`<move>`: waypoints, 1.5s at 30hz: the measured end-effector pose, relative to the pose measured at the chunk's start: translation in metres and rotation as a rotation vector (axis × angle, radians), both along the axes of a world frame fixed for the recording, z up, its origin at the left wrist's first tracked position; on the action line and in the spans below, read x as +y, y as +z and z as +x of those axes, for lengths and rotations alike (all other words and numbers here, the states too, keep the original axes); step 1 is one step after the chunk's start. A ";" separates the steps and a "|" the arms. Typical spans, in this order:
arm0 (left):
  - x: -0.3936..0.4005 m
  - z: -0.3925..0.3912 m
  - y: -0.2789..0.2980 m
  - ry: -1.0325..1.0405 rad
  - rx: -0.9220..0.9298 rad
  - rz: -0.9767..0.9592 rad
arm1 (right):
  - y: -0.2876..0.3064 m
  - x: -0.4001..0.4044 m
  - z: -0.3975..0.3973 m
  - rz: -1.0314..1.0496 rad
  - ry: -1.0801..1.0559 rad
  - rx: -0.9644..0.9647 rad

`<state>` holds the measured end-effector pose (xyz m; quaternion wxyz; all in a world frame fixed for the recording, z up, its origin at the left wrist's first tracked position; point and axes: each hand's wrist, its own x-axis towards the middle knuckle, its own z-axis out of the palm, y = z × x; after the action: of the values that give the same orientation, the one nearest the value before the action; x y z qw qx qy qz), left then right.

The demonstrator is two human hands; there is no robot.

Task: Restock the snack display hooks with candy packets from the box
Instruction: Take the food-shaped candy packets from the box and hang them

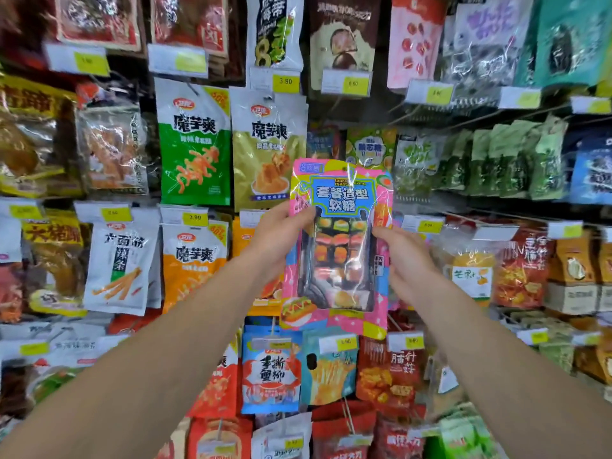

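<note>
I observe the left hand (281,236) gripping the left edge of the pink candy packet (337,243), thumb on the front, fingers hidden behind it. The right hand (409,260) pinches the right edge likewise — its fingertips are also out of sight. The packet is held upright in front of the display, covering whatever hangs directly behind it; I cannot tell whether its top hole is on a hook. Just left hang a green snack bag (195,144) and a gold snack bag (266,150). Yellow price tags (285,81) line the rows — several are too blurred to read. Packets at the frame edges are cut off.
</note>
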<state>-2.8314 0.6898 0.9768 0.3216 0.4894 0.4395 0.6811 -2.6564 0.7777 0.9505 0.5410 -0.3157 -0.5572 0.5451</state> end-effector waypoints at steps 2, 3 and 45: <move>0.013 -0.001 0.013 0.041 0.062 0.078 | 0.009 0.012 -0.002 0.007 -0.019 -0.021; 0.022 -0.001 0.019 0.061 0.083 0.105 | 0.016 0.020 -0.003 0.022 -0.013 -0.035; 0.171 -0.013 0.164 0.469 0.125 0.223 | 0.279 0.168 -0.051 1.340 -0.478 -0.534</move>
<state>-2.8448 0.8608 1.1407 0.0712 0.4476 0.4821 0.7498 -2.7071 0.9456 1.2297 0.5673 -0.1528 -0.7976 -0.1370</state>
